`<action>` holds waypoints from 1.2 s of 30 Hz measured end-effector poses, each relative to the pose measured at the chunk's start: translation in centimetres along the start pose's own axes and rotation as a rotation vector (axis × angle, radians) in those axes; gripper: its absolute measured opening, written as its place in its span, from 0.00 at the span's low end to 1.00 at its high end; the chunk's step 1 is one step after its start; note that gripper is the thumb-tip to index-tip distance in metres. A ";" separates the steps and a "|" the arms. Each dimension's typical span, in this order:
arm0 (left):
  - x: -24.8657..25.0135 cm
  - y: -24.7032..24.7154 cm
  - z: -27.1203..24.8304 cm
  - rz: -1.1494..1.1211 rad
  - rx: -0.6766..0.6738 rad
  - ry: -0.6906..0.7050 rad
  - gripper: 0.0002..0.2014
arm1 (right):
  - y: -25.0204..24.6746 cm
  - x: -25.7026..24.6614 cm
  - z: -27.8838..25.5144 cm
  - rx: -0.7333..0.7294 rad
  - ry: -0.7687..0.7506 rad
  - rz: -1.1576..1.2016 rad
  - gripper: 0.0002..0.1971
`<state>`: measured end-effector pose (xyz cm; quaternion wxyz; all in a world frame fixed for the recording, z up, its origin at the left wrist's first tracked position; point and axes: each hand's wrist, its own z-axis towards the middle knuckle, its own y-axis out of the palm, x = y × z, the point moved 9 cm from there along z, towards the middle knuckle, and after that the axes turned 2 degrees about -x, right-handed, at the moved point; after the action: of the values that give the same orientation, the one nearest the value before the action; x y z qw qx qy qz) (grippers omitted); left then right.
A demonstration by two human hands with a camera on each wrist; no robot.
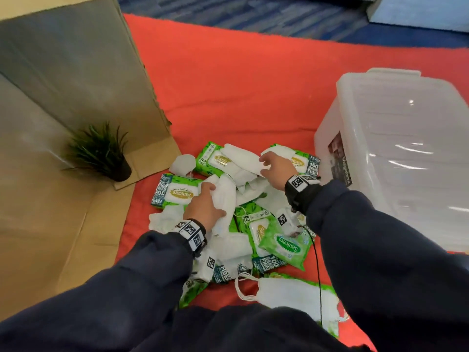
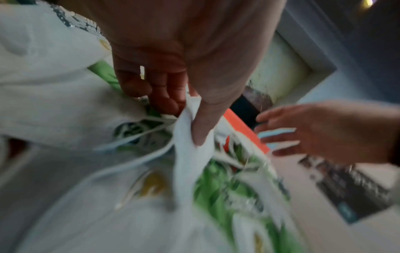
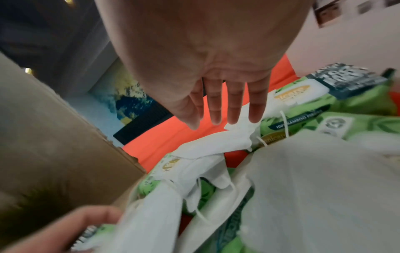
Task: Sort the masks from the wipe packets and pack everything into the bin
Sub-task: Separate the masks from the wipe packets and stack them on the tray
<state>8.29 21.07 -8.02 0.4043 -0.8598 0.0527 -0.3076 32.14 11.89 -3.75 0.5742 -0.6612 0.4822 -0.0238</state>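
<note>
a clear plastic bin (image 1: 396, 128) sits empty on an orange cloth (image 1: 241, 80), and every place here is told from it. left of the bin, propped cardboard sheets (image 1: 63, 72) back a small potted plant (image 1: 101, 153), well apart from the work. between bin and cardboard, nearer the bin, lies a mixed heap of green wipe packets (image 1: 280, 246) and white masks (image 1: 286, 292), still unsorted by the look of it. the right hand (image 1: 275, 166) is the nearer to the bin; it reaches over the heap's far edge with fingers (image 3: 236, 106) straight and spread, tips at a flat white mask (image 1: 243, 158) whose long axis runs away from the bin, nothing gripped. the left hand (image 1: 205, 209), farther from the bin, holds a folded mask (image 1: 224, 199) pinched between thumb and fingers (image 2: 166, 95), long axis pointing away from the person. loose ear loops (image 1: 241, 288) trail across packets and could snag on lifting; the bin's near wall stands between heap and opening.
</note>
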 end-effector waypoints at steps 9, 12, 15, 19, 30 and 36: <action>-3.9 -8.9 0.9 -0.371 0.146 -0.007 0.06 | 4.4 1.5 5.3 -0.046 0.032 -0.344 0.31; -5.5 -10.1 0.7 -0.574 0.197 -0.019 0.03 | 2.5 1.3 5.3 0.066 0.041 -0.195 0.15; -6.5 -10.8 0.2 -0.748 0.275 -0.059 0.03 | -0.1 2.1 3.4 0.202 0.116 0.231 0.10; -5.4 -9.0 -1.3 -1.102 0.153 -0.141 0.12 | 0.5 1.8 -1.7 0.082 0.236 0.847 0.07; 2.8 -10.9 -8.1 -1.121 0.144 0.162 0.06 | 1.4 2.4 -16.2 -0.015 0.277 1.098 0.07; 6.8 -13.0 -10.9 -1.057 0.092 0.386 0.05 | -0.1 3.0 -19.7 0.065 0.210 1.132 0.08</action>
<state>5.49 20.16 10.04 0.2153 -0.6791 -0.3255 -0.6217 22.27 -4.60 1.49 0.4666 -0.2760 0.8144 0.2070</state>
